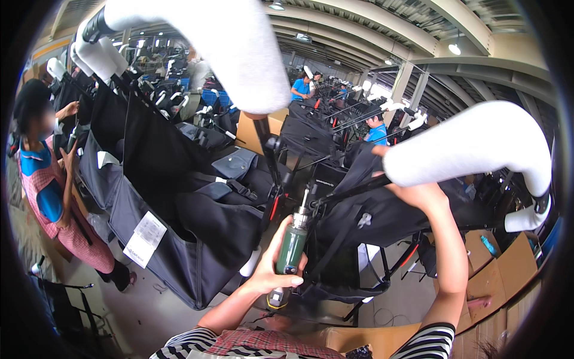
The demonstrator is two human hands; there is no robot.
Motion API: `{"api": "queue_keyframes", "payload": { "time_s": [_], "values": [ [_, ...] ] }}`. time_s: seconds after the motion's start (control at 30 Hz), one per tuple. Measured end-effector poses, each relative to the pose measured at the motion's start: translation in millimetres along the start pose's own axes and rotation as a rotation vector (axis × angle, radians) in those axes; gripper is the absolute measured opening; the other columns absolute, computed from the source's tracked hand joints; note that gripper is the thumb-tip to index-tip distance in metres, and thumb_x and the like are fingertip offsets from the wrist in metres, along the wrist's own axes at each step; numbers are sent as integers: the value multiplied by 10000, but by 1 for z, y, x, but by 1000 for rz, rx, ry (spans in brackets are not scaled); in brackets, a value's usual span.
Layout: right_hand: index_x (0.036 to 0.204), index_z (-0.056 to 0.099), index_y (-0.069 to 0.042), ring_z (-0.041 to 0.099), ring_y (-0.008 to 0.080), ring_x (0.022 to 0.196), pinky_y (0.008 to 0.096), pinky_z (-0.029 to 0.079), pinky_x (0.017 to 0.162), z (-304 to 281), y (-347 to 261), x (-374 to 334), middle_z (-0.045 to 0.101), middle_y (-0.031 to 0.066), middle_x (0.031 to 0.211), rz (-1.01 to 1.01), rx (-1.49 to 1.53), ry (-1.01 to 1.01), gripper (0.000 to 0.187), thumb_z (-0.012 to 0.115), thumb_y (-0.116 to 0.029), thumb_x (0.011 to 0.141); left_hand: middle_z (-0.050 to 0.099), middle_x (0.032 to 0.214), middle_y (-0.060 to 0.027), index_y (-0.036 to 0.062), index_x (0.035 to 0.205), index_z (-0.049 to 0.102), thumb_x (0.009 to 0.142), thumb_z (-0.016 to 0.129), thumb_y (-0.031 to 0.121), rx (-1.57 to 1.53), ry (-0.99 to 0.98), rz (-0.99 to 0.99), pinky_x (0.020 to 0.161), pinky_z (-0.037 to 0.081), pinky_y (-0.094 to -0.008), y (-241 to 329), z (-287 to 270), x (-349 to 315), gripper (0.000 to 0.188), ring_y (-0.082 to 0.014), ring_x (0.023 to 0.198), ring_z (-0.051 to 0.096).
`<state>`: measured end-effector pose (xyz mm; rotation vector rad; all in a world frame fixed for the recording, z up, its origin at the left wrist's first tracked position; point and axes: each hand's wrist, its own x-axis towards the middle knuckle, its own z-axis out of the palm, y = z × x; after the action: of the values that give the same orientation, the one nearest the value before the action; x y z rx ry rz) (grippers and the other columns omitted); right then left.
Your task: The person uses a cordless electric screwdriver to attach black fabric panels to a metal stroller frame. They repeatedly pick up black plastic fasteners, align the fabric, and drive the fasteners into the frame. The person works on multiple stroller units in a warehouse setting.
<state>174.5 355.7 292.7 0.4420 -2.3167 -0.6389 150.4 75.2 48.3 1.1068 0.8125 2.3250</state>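
My left hand (276, 266) is wrapped round a green electric screwdriver (291, 248). The screwdriver's bit points up and away from me, close to a joint on the black frame tube (353, 190) of what looks like a stroller. My right hand (421, 194) grips that tube just below a white-wrapped handle (472, 140); the handle hides part of the fingers. Black fabric (350, 224) hangs from the frame under both hands. Another white-wrapped handle (239, 54) curves over the top left, above a dark fabric seat with a buckle (242, 190).
To my left a person in a pink checked apron (72, 221) holds a tool beside a black fabric body with a white label (145, 238). Open cardboard boxes (499, 275) stand at the right. Several people in blue and many similar frames fill the background.
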Motion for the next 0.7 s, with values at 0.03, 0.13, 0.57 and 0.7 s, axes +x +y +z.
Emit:
{"api": "queue_keyframes", "payload": {
  "time_s": [0.03,0.13,0.57,0.7],
  "values": [
    [1327,593,-191,610,343,1100,457,473,941,-17,-16,-10,634,124,1158,66,160,-121,527,744,-281,831,579,918,-112,242,1621,-37,714,850,26,-9,-7,16,652,540,-296,3,2,-2,1287,-155,714,608],
    [1436,500,-259,667,346,884,456,563,746,-76,-71,-20,629,130,1034,-21,331,-480,573,678,-254,891,560,953,-163,263,1616,-62,687,839,-15,-37,-16,86,618,530,-286,22,12,-18,1324,-189,729,592],
    [1505,380,-88,586,401,1150,443,539,922,26,-195,-198,490,205,1321,59,816,-393,841,747,-481,857,533,927,-183,240,1592,-87,656,839,12,-52,-20,70,499,488,-288,42,48,-48,1336,-211,561,593],
    [1529,249,20,544,415,1238,441,521,978,95,-179,-216,383,270,1443,630,848,-205,951,780,-396,859,537,901,-174,227,1598,-48,649,875,46,-39,-38,1,492,484,-284,38,45,-43,1336,-203,553,594]
  ]
}}
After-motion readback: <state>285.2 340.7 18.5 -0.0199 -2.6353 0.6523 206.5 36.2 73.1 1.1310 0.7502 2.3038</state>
